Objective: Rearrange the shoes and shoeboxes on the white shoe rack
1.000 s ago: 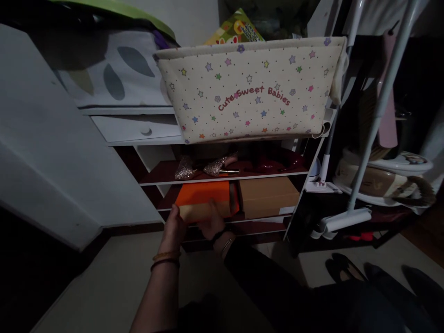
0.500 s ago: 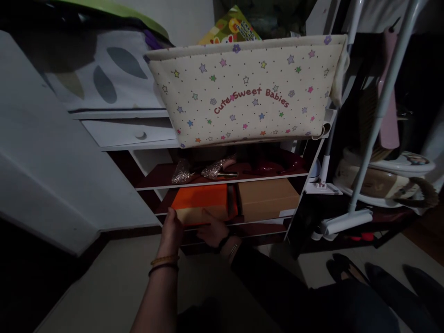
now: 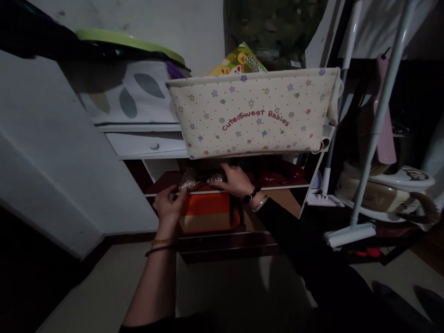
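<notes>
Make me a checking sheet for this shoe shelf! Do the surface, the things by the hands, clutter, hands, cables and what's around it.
Surface: dark red shelf with a white front edge; dimly lit.
Things by the hands: left glittery shoe and right glittery shoe, side by side on the shelf.
Clutter: glossy dark red shoes farther right; orange box and cardboard box below; star-print basket above.
Hands: left hand at the left glittery shoe, right hand at the right one; I can't tell whether either grips.
Cables: nothing seen.
Surroundings: white-headed mop and pink brush to the right.
</notes>
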### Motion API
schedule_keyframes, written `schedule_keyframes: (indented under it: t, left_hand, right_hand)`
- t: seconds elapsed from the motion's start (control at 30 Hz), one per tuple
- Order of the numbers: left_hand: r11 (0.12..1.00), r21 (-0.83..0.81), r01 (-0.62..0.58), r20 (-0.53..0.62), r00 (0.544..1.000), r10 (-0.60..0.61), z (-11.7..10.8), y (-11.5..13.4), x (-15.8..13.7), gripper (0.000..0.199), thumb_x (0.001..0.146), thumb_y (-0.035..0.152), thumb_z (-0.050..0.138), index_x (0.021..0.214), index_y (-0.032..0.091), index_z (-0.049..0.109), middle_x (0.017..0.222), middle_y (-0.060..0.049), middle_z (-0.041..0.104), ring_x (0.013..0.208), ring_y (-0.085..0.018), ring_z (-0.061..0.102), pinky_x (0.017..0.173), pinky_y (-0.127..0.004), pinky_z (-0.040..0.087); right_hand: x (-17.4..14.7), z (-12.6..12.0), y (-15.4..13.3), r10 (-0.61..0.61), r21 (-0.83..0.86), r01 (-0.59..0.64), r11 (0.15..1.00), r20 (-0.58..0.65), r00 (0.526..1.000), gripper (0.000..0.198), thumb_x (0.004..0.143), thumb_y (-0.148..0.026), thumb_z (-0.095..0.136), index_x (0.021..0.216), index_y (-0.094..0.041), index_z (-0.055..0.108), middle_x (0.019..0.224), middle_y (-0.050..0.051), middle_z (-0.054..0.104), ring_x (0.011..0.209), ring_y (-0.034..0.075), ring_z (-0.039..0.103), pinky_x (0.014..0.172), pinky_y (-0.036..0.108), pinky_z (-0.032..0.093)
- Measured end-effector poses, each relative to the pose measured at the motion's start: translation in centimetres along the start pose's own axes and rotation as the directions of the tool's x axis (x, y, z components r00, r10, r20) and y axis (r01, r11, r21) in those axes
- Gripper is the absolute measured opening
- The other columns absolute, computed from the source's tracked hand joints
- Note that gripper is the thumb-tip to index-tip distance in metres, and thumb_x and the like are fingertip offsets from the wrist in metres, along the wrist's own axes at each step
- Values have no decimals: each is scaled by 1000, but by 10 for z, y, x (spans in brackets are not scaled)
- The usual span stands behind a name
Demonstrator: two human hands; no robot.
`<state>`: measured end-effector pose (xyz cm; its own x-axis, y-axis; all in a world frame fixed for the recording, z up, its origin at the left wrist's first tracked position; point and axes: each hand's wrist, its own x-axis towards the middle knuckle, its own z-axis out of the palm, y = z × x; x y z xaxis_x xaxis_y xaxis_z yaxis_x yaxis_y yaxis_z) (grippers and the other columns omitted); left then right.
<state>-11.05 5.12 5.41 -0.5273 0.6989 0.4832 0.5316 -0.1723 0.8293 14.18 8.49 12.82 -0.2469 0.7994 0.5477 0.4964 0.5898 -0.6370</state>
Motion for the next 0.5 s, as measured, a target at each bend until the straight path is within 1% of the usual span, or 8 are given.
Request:
schedule_keyframes:
  t: [0.07,0.13,0.2,0.27,0.33,0.4,0.47,0.5]
  left_hand:
    - [988,148,-41,47,998,34,6,7,18,43,72,53,78,97,19,70,112,-17,72,127,-39,55,116,-54,33]
    - [970,241,-26,35,999,18,12,10,28,46,68,55,81,95,19,71,109,-19,74,124,-41,58,113,-55,35]
    - [954,299,10,22,1000,-18,16,8,32,50,67,58,81,95,18,72,106,-21,76,121,-43,61,110,-55,36]
    - [937,349,21,38,999,-37,19,5,30,49,69,59,78,93,17,72,104,-22,76,118,-42,63,108,-53,38]
    - [926,377,21,50,998,-43,21,2,26,46,71,58,77,94,18,72,102,-20,76,114,-40,65,105,-49,41]
    - [928,370,51,16,998,-61,24,1,23,44,70,55,79,95,20,71,97,-16,76,109,-37,66,102,-48,42]
    - [940,331,89,-35,996,-82,27,1,21,42,68,54,82,90,22,68,91,-13,75,106,-36,66,102,-49,42]
    - [949,299,99,-57,995,-86,28,2,20,41,66,53,84,87,23,66,89,-12,74,105,-36,65,102,-50,41]
  right_hand:
    - [21,14,6,51,-191,-48,980,12,999,74,51,-46,102,113,-21,72,108,18,77,124,44,58,110,59,36]
    - [33,32,10,82,-302,-77,950,3,997,75,43,-52,104,105,-22,73,108,20,77,127,47,56,110,65,32]
    - [39,49,13,97,-356,-86,930,13,995,72,41,-50,104,100,-22,73,110,21,78,128,47,56,109,68,30]
    - [42,60,16,109,-372,-91,924,28,994,69,38,-41,106,96,-22,73,111,20,78,128,48,57,108,70,28]
    - [41,65,18,121,-359,-94,928,51,991,61,41,-32,105,92,-21,72,110,19,78,128,48,57,108,72,27]
    - [37,64,21,140,-324,-108,940,77,987,49,51,-28,100,91,-21,73,113,19,77,130,48,55,107,75,25]
    - [33,59,23,162,-273,-131,953,95,982,43,59,-27,96,96,-21,73,119,20,75,132,49,53,107,76,27]
    - [31,54,24,166,-248,-138,959,97,981,44,61,-27,94,100,-21,74,120,21,74,132,49,53,107,74,30]
